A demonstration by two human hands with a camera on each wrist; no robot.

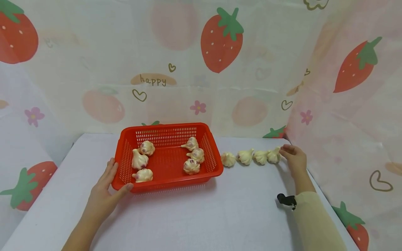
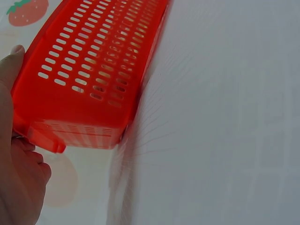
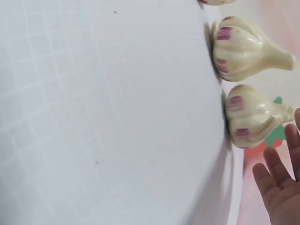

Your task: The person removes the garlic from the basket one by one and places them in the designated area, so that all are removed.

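While the left hand (image 1: 103,195) grips the red basket (image 1: 169,186) just to its right, six garlic bulbs (image 1: 191,166) are inside. Four more (image 1: 245,157) make a row on the table (image 1: 220,216), left of the right hand (image 1: 296,160). Its fingers are apart by the end bulb (image 1: 274,156); I can't tell if it pinches.

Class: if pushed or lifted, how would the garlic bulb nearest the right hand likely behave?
The garlic bulb would probably rock or roll, given its rounded body. Its glossy surface suggests slipperiness. Its smooth, unwrinkled skin hints that it may feel stiff.
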